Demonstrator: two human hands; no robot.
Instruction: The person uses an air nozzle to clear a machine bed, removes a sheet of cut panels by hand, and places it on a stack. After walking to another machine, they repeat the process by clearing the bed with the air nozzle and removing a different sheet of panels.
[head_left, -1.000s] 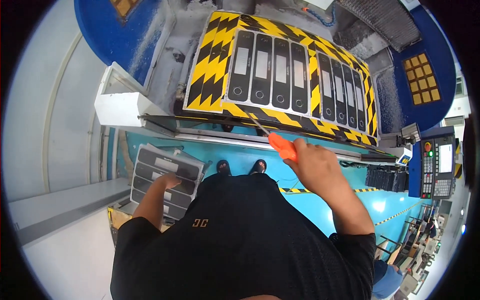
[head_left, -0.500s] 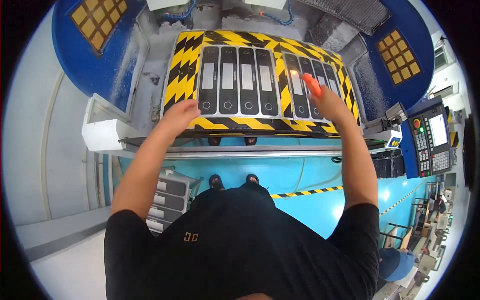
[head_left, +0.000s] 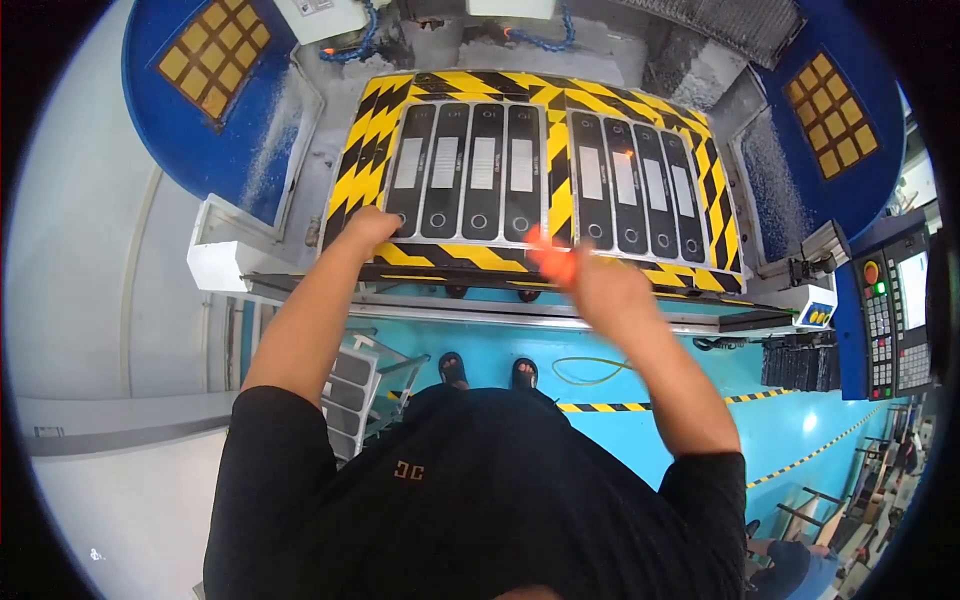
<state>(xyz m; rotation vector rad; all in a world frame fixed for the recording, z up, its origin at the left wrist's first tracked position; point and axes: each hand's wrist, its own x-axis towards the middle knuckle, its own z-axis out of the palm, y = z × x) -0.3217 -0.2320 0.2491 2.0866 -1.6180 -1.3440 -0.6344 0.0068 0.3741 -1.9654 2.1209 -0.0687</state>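
Note:
Long black panels (head_left: 437, 205) with rounded ends, a pale rectangle and a ring each lie side by side in two groups. They rest on a fixture bed bordered with yellow-and-black striped tape (head_left: 560, 195). At the near-left corner of the leftmost panel (head_left: 408, 165), my left hand (head_left: 374, 228) is closed, its fingertips on the panel's end. My right hand (head_left: 612, 292) is closed around an orange-red air blow gun (head_left: 552, 258), smeared by motion. It hangs over the bed's front edge, between the two groups, its tip near the panels.
Blue machine walls (head_left: 160, 100) flank the bed, and a control panel (head_left: 895, 310) stands at the right. More panels sit on a rack (head_left: 350, 390) at lower left. A yellow hose (head_left: 590, 380) loops on the floor. A person in blue (head_left: 800, 572) is at far lower right.
My right hand has swept the blow gun left and toward me from the right-hand group. My left hand has come onto the leftmost panel's near corner. The whole view has shifted slightly.

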